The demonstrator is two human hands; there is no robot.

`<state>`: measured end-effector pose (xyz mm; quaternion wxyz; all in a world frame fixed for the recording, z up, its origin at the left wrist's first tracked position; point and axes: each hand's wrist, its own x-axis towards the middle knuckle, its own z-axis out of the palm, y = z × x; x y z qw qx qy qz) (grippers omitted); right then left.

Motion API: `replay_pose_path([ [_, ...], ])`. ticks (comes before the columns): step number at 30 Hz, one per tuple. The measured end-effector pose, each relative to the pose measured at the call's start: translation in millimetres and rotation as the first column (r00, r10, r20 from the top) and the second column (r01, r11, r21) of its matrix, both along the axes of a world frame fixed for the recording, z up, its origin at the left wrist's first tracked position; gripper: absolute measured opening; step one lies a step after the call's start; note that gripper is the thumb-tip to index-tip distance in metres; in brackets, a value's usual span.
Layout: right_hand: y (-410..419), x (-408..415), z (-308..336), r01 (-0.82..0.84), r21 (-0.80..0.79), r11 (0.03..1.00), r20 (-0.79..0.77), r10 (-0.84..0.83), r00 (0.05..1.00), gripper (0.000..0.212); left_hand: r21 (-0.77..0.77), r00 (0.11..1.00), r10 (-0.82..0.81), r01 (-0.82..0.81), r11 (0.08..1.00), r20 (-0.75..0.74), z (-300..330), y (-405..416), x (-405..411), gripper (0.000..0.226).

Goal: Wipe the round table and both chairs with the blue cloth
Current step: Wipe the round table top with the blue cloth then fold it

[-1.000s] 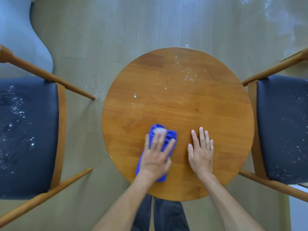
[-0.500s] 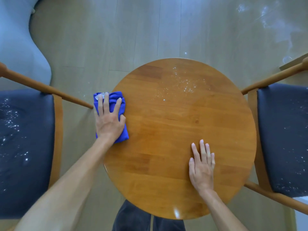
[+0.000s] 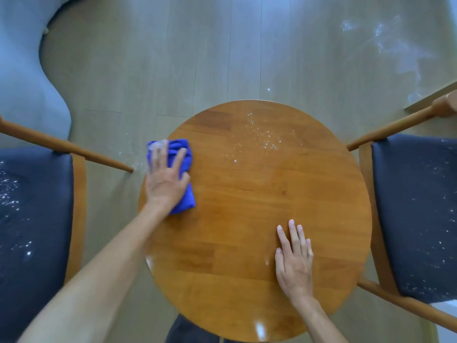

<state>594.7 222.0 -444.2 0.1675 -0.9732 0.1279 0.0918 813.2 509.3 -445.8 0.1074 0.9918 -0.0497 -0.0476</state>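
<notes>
The round wooden table (image 3: pixel 259 280) fills the middle of the head view. White specks (image 3: pixel 267 142) lie scattered over its far part. My left hand (image 3: pixel 164 179) presses flat on the folded blue cloth (image 3: pixel 184 199) at the table's left edge, fingers spread and straight. On the near right of the tabletop my right hand (image 3: pixel 294 258) rests flat with nothing in it. A chair with a dark seat (image 3: pixel 32 219) stands to the left and another chair (image 3: pixel 418 214) to the right; white specks dot both seats.
Pale wood floor surrounds the table, with white smears (image 3: pixel 385 40) at the far right. A light grey curved shape (image 3: pixel 22 70) sits at the far left. The left chair's wooden arm (image 3: pixel 74 148) points toward the cloth. My dark trousers (image 3: pixel 190 330) show below the table.
One second ago my left hand and the cloth were at the table's near middle; they swept to the left edge. Since half a second ago they barely moved. My right hand stayed put.
</notes>
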Motion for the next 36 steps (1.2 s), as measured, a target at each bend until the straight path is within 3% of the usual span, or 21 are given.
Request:
replay_pose_path([
  [3, 3.5, 1.7, -1.7, 0.018, 0.002, 1.0, -0.01, -0.018, 1.0, 0.053, 0.062, 0.994, 0.109, -0.11, 0.992, 0.02, 4.7, -3.6, 1.2, 0.057],
  [6, 0.2, 2.7, -1.1, 0.024, 0.027, 0.999, -0.033, -0.023, 0.999, 0.053, 0.034, 0.998, 0.058, -0.059, 0.998, 0.03, 4.5, -75.0, -20.8, 0.056],
  [9, 0.4, 8.4, 6.0, 0.074, 0.082, 0.994, 0.02, -0.076, 0.997, 0.049, -0.15, 0.988, -0.143, 0.134, 0.98, -0.057, 17.0, -155.5, -47.8, 0.056],
  [12, 7.1, 32.1, 21.6, 0.204, 0.182, 0.962, 0.106, -0.225, 0.968, 0.051, -0.34, 0.965, -0.227, 0.171, 0.925, -0.13, 35.7, -178.6, -47.4, 0.056],
  [17, 69.6, 117.9, 35.5, 0.28, 0.192, 0.941, 0.123, -0.306, 0.944, 0.068, -0.101, 0.99, 0.08, -0.092, 0.991, -0.114, 23.1, -61.2, -19.3, 0.062],
  [20, 117.4, 165.0, 25.8, 0.414, 0.117, 0.903, 0.035, -0.42, 0.907, 0.068, 0.008, 0.991, 0.087, -0.087, 0.996, -0.103, 8.7, -12.4, -30.8, 0.062],
  [22, 136.6, 170.2, 20.1, 0.313, -0.003, 0.95, 0.085, -0.311, 0.946, 0.061, 0.036, 0.993, 0.055, -0.051, 0.998, -0.105, 0.5, -3.3, -41.8, 0.06],
  [24, 138.1, 154.2, 12.1, -0.035, -0.061, 0.998, 0.15, 0.043, 0.988, 0.053, 0.063, 0.992, 0.054, -0.047, 0.997, -0.112, -8.7, -0.2, -48.4, 0.06],
  [26, 110.7, 142.5, 3.2, -0.363, -0.072, 0.929, 0.218, 0.37, 0.903, 0.05, 0.095, 0.992, 0.066, -0.055, 0.994, -0.11, -13.7, -0.5, -50.6, 0.061],
  [28, 60.0, 153.2, -4.6, -0.43, -0.102, 0.897, 0.256, 0.441, 0.86, 0.047, 0.119, 0.992, 0.07, -0.057, 0.991, -0.107, -15.8, -2.1, -50.7, 0.061],
  [30, 3.4, 171.9, -6.4, -0.221, -0.163, 0.962, 0.23, 0.254, 0.939, 0.049, 0.113, 0.991, 0.073, -0.06, 0.992, -0.109, -15.6, -3.0, -50.6, 0.061],
  [32, -50.3, 184.0, -1.7, 0.137, -0.204, 0.969, 0.192, -0.098, 0.977, 0.053, 0.103, 0.993, 0.073, -0.063, 0.993, -0.097, -15.6, -4.3, -51.8, 0.061],
  [34, -85.0, 194.4, 6.1, 0.427, -0.159, 0.89, 0.136, -0.409, 0.903, 0.057, 0.11, 0.995, 0.066, -0.057, 0.992, -0.081, -15.3, -5.8, -51.9, 0.061],
  [36, -87.0, 210.8, 7.4, 0.608, -0.112, 0.786, 0.091, -0.601, 0.794, 0.061, 0.114, 0.995, 0.068, -0.06, 0.992, -0.071, -16.7, -5.1, -50.1, 0.061],
])
